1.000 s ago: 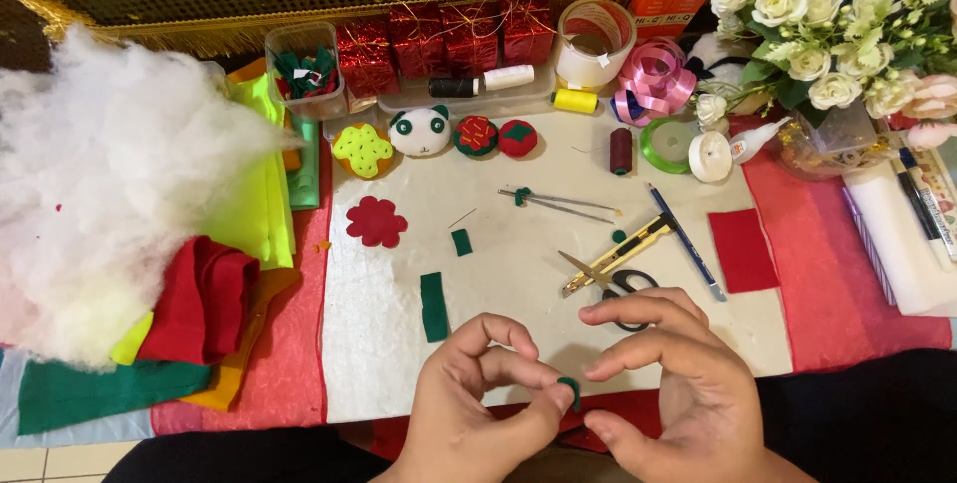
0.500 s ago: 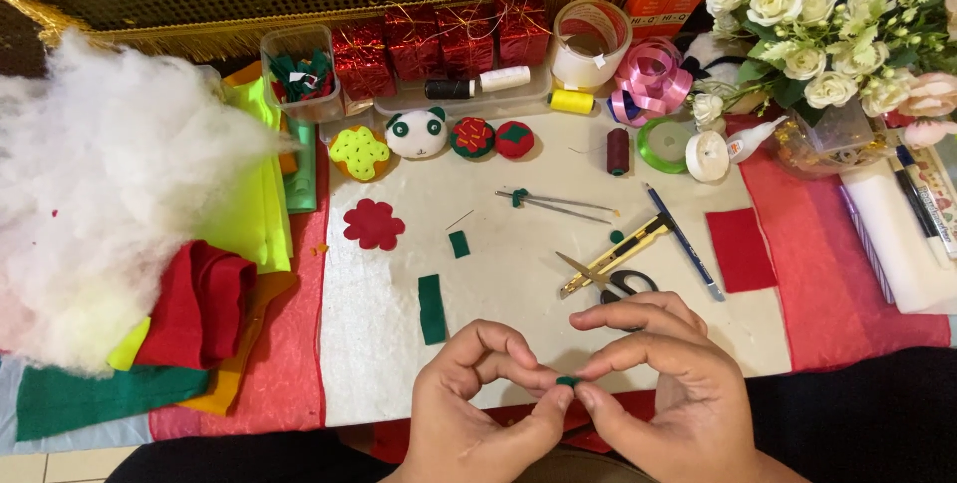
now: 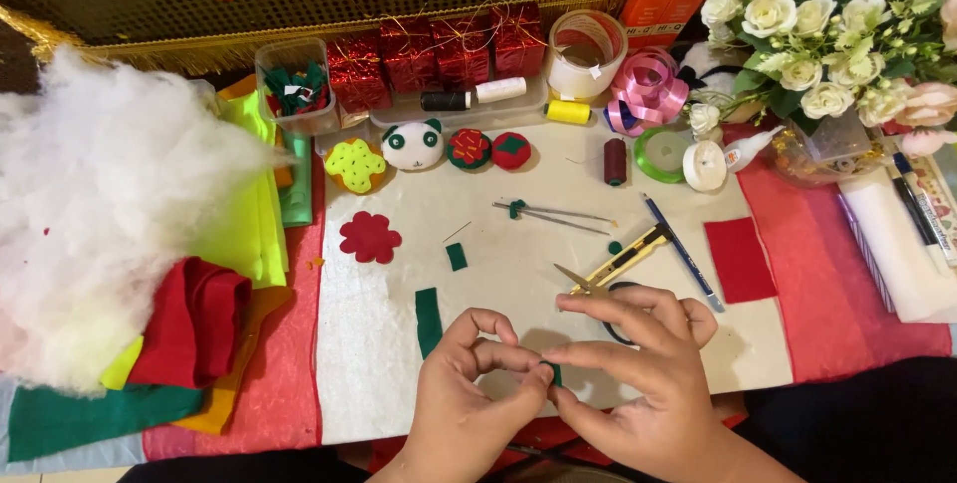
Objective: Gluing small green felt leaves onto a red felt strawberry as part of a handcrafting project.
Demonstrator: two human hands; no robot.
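At the bottom centre of the frame, the left hand (image 3: 469, 393) and the right hand (image 3: 638, 373) met fingertip to fingertip over the white felt mat (image 3: 379, 383). Both hands pinched a tiny dark green felt piece (image 3: 553, 373), mostly hidden between the thumbs and forefingers; the other fingers curled loosely. Just behind the right hand lay scissors (image 3: 598, 289), their loop partly covered by the knuckles.

A green felt strip (image 3: 429, 319) lay left of the left hand, a small green square (image 3: 456, 257) above it, and a red felt flower (image 3: 370, 237) further up left.

Along the upper middle stood a row of shiny red gift boxes (image 3: 434, 54) tied with gold thread, square and touching one another. To their left sat a clear plastic tub (image 3: 295, 89) of red and green scraps; to their right, a wide roll of clear tape (image 3: 586, 54) and an orange box (image 3: 663, 4) at the top edge. A red felt rectangle (image 3: 739, 259) lay at right of centre. White stuffing (image 3: 90, 204) filled the left side.
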